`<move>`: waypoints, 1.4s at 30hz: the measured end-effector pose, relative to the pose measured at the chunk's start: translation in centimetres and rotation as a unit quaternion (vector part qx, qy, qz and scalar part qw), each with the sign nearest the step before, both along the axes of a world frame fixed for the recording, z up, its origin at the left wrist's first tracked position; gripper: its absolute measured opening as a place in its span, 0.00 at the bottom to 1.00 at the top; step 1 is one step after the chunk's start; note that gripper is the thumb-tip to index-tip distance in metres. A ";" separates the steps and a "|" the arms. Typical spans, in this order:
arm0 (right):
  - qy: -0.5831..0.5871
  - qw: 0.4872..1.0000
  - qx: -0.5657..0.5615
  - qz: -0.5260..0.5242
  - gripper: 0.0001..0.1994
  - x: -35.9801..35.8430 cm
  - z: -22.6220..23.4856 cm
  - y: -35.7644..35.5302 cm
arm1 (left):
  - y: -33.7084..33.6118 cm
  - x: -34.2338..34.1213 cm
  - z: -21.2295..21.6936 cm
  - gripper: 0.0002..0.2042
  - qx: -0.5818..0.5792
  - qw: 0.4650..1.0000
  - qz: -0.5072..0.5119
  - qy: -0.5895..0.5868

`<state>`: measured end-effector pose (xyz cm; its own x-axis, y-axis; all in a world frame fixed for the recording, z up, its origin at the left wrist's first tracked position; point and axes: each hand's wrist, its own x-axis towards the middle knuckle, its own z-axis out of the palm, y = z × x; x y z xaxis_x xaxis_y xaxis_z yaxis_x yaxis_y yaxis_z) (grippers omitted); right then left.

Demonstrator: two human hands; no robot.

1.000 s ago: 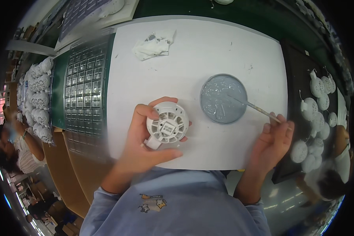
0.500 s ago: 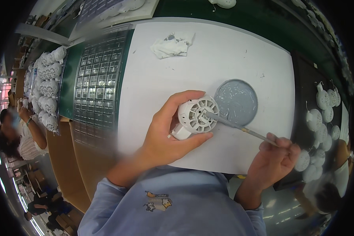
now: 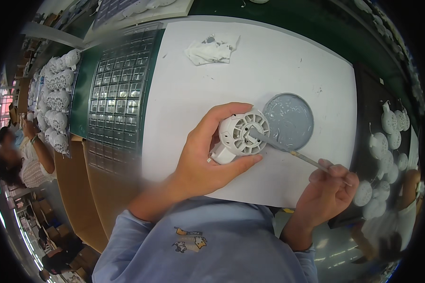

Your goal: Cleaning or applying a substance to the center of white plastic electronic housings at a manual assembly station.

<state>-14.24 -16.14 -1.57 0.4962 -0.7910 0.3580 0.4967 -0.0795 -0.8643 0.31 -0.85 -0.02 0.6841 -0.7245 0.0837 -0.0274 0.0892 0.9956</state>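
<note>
My left hand is wrapped round a white round plastic housing with a slotted, vented face and a stubby side piece. My right hand pinches the far end of a thin stick-like spatula, its tip coated grey. That tip lies on the square middle of the vented face. Just beyond the housing, to its right, stands a round shallow tub of grey paste. Both hands hover over a white sheet.
A crumpled, stained white tissue lies at the sheet's far side. To the left are a clear compartment tray, rows of white housings and a cardboard box. More white housings sit on a dark surface at right. Other people are seen at both sides.
The housing, my left hand and the sheet appear shifted slightly right in view. The spatula tip stays on the middle of the vented face, and both grips are kept.
</note>
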 end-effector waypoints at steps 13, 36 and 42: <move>0.045 0.998 0.042 -0.006 0.06 0.1 0.4 -0.1 | -0.1 0.0 -0.1 0.33 0.005 1.000 0.003 0.001; 0.092 0.982 0.068 -0.147 0.06 0.5 -2.0 -2.2 | 17.8 28.7 0.2 0.34 0.258 0.875 0.386 -0.140; 0.085 0.983 0.081 -0.142 0.05 0.4 -2.0 -2.4 | 13.9 29.9 -1.5 0.38 0.260 0.863 0.397 -0.174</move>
<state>-13.86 -18.49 -3.58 0.2884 -0.9460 0.1478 0.3220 -0.0496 -0.9454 30.23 13.09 -1.49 0.9812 -0.0406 0.1885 -0.1792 -0.5521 0.8143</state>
